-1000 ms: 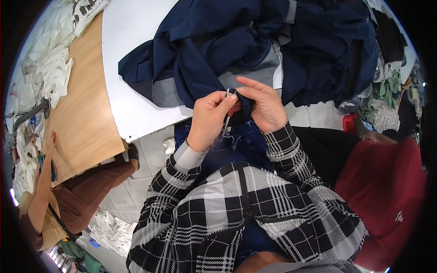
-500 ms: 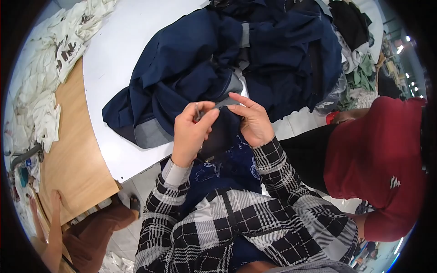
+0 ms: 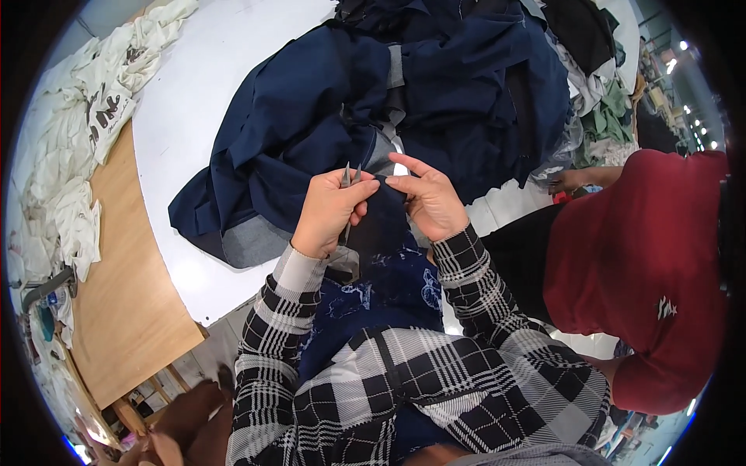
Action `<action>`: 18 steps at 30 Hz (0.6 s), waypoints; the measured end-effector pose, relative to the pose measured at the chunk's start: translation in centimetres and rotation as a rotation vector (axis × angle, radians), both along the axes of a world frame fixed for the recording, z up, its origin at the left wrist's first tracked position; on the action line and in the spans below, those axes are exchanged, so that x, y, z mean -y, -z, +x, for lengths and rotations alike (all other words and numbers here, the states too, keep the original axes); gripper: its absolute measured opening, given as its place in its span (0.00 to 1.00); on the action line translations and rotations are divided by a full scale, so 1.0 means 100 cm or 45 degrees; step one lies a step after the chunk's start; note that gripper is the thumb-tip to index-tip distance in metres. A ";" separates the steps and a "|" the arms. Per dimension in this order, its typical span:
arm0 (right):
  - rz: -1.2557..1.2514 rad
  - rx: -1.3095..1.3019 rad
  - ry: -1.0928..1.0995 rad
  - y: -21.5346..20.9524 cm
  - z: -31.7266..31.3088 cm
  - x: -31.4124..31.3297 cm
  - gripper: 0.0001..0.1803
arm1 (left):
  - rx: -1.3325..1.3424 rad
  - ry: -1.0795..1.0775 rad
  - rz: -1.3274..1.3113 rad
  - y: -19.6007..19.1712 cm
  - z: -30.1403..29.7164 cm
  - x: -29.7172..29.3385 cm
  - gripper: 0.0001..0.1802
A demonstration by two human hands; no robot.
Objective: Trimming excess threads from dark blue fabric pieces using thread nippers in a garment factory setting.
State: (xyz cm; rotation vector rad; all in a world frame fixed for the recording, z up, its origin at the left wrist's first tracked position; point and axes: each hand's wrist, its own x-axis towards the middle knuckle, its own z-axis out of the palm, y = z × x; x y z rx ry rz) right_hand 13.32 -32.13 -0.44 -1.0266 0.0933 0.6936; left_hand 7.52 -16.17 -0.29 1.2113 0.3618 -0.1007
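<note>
My left hand (image 3: 328, 211) is closed around small metal thread snips (image 3: 346, 179), whose pointed blades stick up above the fingers. Its thumb and forefinger also pinch the edge of a dark navy cloth (image 3: 385, 213). Opposite it, my right hand (image 3: 435, 203) pinches the same edge between thumb and finger, with the forefinger raised. The cloth hangs down between both hands in front of my body. Just beyond lies a heap of navy garments (image 3: 299, 93) with grey inner patches.
The heap rests on a white table (image 3: 183, 155). Left of it are a wooden board (image 3: 128, 279) and a pile of white garments (image 3: 74, 124). A person in a dark red shirt (image 3: 633, 272) stands close on my right. Green and black cloths (image 3: 610, 120) lie at the far right.
The snips' blades now show clearly, pointing up from my left hand. Both hands keep pinching the cloth edge. The person at lower left has moved nearer the lower edge.
</note>
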 end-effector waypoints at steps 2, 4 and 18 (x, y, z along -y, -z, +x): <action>-0.017 0.017 -0.015 0.002 0.001 0.001 0.24 | -0.017 0.002 -0.013 -0.001 0.000 0.001 0.06; -0.003 0.022 -0.009 0.004 0.002 0.001 0.24 | -0.017 0.001 -0.018 0.000 -0.001 0.001 0.06; 0.020 0.010 0.083 -0.001 0.000 -0.001 0.23 | 0.277 -0.298 0.273 -0.010 -0.020 0.007 0.11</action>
